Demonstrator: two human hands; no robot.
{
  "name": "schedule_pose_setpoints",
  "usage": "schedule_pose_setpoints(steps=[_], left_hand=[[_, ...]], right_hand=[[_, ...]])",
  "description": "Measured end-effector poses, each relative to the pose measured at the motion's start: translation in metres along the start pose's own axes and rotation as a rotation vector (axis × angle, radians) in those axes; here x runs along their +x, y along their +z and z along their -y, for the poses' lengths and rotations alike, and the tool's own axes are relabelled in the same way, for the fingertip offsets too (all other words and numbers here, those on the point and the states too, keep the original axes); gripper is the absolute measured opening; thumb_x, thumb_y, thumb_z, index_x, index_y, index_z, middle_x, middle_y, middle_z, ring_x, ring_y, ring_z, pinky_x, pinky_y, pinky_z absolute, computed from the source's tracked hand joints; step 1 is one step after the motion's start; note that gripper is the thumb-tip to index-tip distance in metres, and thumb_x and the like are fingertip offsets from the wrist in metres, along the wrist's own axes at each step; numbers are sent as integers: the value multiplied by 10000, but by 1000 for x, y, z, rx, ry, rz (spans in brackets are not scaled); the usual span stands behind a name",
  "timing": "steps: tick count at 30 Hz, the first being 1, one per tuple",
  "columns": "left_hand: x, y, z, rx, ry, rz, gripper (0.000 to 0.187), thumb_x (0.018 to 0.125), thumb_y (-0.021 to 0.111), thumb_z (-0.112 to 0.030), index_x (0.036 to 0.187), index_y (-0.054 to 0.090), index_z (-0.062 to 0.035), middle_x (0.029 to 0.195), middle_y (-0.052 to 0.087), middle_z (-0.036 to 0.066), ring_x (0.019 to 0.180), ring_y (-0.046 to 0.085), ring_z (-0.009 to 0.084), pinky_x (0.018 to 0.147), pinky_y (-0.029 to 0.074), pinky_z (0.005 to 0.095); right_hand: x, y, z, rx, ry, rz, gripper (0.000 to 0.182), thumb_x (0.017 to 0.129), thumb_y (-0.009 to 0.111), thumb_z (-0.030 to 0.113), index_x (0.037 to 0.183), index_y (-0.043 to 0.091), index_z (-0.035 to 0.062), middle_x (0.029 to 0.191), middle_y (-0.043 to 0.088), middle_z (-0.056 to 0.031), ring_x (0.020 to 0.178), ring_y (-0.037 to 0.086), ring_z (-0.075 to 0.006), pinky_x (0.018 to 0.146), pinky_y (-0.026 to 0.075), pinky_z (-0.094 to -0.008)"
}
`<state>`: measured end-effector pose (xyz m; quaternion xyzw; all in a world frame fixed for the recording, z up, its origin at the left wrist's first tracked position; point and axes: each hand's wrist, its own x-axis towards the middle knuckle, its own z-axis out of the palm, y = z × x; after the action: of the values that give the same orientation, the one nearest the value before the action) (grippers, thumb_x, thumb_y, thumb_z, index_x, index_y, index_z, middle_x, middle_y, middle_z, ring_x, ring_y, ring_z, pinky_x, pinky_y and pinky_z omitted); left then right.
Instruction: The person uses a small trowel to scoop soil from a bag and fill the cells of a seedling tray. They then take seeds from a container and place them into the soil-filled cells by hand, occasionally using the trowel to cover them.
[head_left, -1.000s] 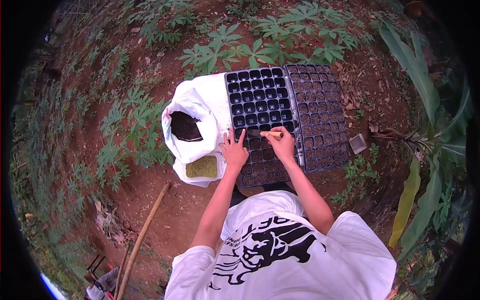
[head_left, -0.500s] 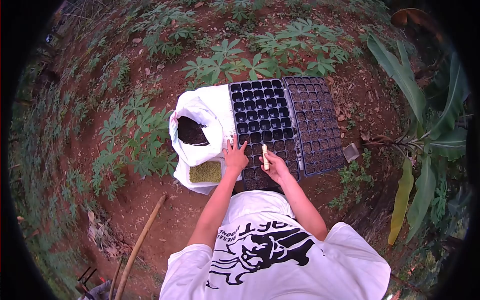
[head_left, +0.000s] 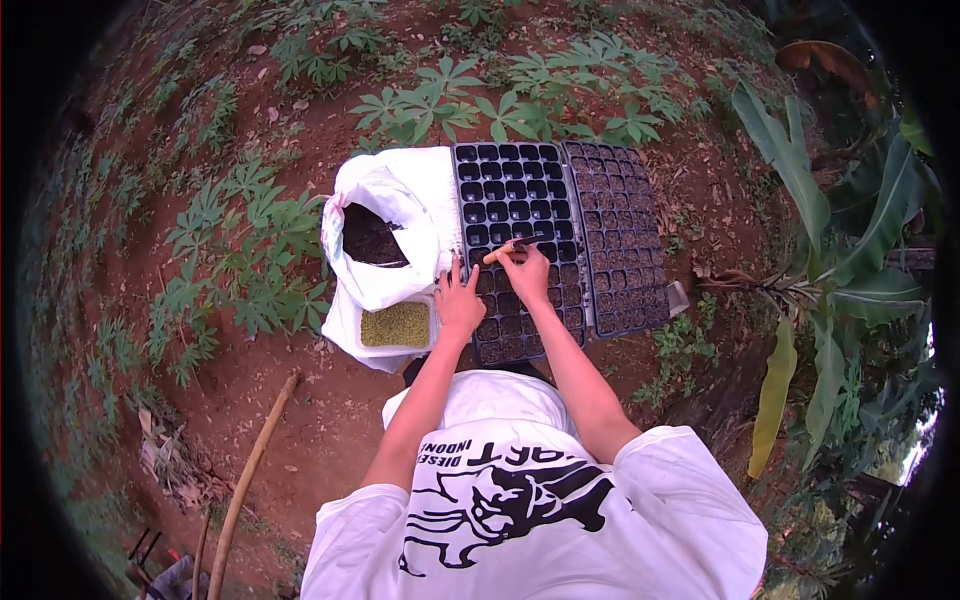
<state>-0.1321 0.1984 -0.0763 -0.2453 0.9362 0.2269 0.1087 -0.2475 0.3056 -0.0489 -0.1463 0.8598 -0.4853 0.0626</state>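
Observation:
In the head view, my right hand [head_left: 530,275] grips a small wooden-handled hand tool [head_left: 494,256] over the middle of the black seedling tray [head_left: 513,212]. The handle points left and its narrow dark end points right. My left hand [head_left: 459,303] lies with fingers spread at the tray's left edge and holds nothing. Dark soil fills the tray's near cells, while the far rows are bare black plastic. Close by my left hand stands a white tub [head_left: 432,325] of small yellow-green grains [head_left: 394,325].
An open white sack [head_left: 415,215] with dark soil [head_left: 370,238] inside stands left of the tray. A second seedling tray [head_left: 622,240], filled with soil, lies to the right. Leafy plants grow behind, and a long stick [head_left: 250,480] is at lower left.
My right hand has moved up the tray, and the tool has turned from upright to nearly sideways. My left hand stays at the tray's left edge. The whole view has shifted slightly.

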Motion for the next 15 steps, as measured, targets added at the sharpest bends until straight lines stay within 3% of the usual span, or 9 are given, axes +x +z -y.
schedule_pose_setpoints(steps=[5,8,11,15], left_hand=[[-16,9,0,-35,17,-20,740,804,677,-202,1502,445,-286,1643,195,95,1434,305,368,1094,354,580],[-13,5,1,-48,16,-64,726,807,672,-205,1497,453,-258,1634,214,104,1429,311,363,1093,349,590],[-14,7,3,-92,-20,-38,709,811,668,-212,1489,463,-243,1622,237,114,1427,315,361,1092,341,604],[-7,6,3,-103,-58,19,702,815,666,-224,1488,465,-241,1608,262,123,1420,323,354,1088,334,620]], right_hand=[[-8,15,3,26,-36,59,221,809,776,44,1005,689,-5,902,743,-120,829,743,-194,688,599,-319],[-10,14,25,111,-28,9,207,810,773,37,993,689,-11,894,743,-121,836,744,-192,686,599,-309],[-9,20,9,-83,-56,98,202,821,762,31,1000,683,-18,913,748,-127,846,746,-189,707,605,-302],[-12,23,20,34,-16,108,200,827,758,30,1002,678,-22,911,753,-125,837,749,-188,724,605,-296]])
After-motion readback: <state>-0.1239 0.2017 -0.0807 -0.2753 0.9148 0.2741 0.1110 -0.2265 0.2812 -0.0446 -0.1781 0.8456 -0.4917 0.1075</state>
